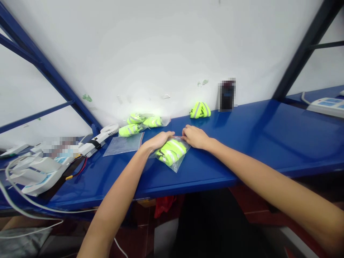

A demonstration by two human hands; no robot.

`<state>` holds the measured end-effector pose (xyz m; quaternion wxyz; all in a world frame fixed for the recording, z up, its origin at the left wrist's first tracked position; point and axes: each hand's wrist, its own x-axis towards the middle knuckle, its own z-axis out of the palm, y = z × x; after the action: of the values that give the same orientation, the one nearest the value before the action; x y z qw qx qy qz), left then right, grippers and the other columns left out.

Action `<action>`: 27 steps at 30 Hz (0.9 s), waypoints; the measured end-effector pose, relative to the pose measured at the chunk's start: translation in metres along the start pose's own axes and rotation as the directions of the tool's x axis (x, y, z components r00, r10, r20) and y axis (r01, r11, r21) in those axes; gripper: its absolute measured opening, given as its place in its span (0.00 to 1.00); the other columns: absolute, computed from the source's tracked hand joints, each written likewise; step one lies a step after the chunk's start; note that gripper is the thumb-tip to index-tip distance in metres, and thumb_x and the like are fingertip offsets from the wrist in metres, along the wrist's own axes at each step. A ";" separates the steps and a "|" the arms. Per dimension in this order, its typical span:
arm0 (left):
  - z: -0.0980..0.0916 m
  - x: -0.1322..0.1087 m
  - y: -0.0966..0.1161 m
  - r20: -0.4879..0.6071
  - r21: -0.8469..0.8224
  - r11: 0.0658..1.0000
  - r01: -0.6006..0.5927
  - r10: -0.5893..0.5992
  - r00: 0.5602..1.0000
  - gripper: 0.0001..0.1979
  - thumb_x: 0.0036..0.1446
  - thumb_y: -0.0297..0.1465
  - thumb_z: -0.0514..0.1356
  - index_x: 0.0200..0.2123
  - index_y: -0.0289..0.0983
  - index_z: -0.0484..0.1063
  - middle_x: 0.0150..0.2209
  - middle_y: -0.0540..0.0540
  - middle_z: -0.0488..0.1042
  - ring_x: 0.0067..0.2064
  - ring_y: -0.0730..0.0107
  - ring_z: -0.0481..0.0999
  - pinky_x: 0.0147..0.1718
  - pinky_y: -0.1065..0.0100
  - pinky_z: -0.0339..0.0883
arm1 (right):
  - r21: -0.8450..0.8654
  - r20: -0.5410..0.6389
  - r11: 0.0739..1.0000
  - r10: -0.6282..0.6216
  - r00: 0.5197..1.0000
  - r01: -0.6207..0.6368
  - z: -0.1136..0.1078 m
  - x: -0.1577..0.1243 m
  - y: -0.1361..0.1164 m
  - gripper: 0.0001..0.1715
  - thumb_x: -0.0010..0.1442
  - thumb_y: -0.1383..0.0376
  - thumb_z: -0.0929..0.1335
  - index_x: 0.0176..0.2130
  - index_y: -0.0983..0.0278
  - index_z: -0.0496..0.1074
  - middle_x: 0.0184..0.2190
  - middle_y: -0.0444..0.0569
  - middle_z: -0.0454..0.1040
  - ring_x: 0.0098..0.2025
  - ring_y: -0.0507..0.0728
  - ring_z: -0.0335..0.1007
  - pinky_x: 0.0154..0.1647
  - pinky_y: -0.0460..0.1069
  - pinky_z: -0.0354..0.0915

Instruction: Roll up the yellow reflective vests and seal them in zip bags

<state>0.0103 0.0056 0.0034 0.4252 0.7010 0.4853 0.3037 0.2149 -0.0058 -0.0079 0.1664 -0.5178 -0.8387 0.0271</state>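
Observation:
A clear plastic bag [172,152] holding a folded neon-yellow reflective band lies on the blue shelf [242,143]. My left hand [157,139] and my right hand [195,137] meet at the bag's top edge, fingers pressed together on it. An empty clear bag [123,144] lies flat just to the left. Behind it sit bagged yellow bands [141,123]. One loose yellow band [200,110] rests by the wall.
A small white handheld fan [100,138] and white power strips with cables [34,172] crowd the left end. A dark blurred object [227,95] leans on the white wall. Another power strip [326,105] lies far right. Blue frame struts rise on both sides.

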 end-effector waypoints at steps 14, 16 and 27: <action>0.006 -0.001 -0.004 -0.095 -0.413 0.910 0.030 -0.076 0.993 0.44 0.40 0.24 0.70 0.61 0.34 0.58 0.36 0.44 0.78 0.35 0.65 0.78 0.37 0.65 0.69 | 0.187 -0.197 0.972 -0.105 0.975 0.142 0.002 0.005 0.008 0.14 0.68 0.66 0.59 0.44 0.65 0.71 0.41 0.55 0.75 0.43 0.58 0.70 0.44 0.50 0.62; 0.008 0.001 -0.005 -0.100 -0.430 0.903 -0.010 -0.036 0.994 0.37 0.39 0.24 0.70 0.55 0.33 0.65 0.34 0.46 0.79 0.34 0.67 0.78 0.39 0.65 0.69 | 0.255 -0.197 0.955 -0.099 0.975 0.149 0.002 0.004 0.007 0.15 0.68 0.66 0.58 0.44 0.65 0.71 0.41 0.54 0.76 0.42 0.58 0.71 0.43 0.49 0.62; 0.014 0.008 -0.015 -0.147 -0.487 0.870 -0.084 0.014 0.989 0.15 0.46 0.38 0.67 0.30 0.36 0.68 0.29 0.48 0.77 0.30 0.70 0.75 0.34 0.67 0.69 | 0.336 -0.185 0.934 -0.059 0.981 0.119 -0.004 0.002 0.001 0.10 0.63 0.65 0.63 0.40 0.64 0.73 0.36 0.50 0.77 0.37 0.56 0.70 0.38 0.48 0.60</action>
<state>0.0190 0.0111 -0.0160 0.5467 0.5592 0.4026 0.4758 0.2165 -0.0042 -0.0040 0.3276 -0.4422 -0.8260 0.1216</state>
